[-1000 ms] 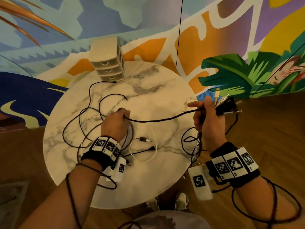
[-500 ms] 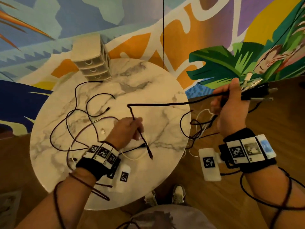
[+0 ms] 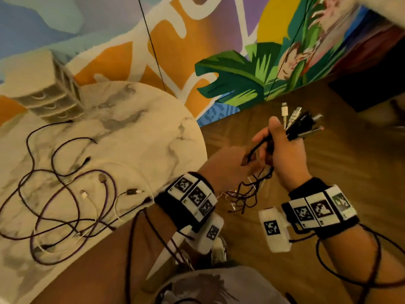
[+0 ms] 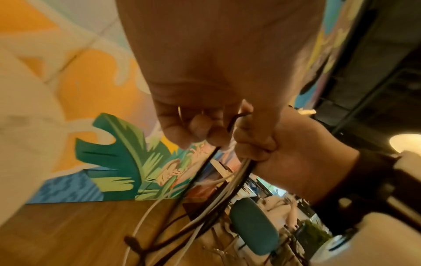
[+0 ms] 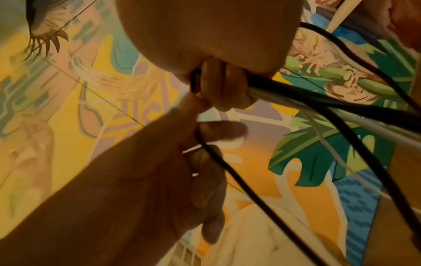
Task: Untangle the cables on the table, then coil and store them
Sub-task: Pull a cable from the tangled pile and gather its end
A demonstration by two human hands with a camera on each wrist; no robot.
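Cables (image 3: 293, 126) sat bunched in the right hand's (image 3: 285, 154) fist off the table edge, left hand (image 3: 228, 165) apparently pinching one black strand — dangling loops likely to re-snag if pulled hard.

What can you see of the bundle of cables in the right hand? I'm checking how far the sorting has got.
The bundle of cables is a handful of black and white leads gripped in the right hand, held beyond the edge of the marble table, above the wooden floor. Their plugs fan out above the fist: one white, others black or metallic. Below it the leads hang in tangled loops. The left hand pinches one black strand just beside the fist.
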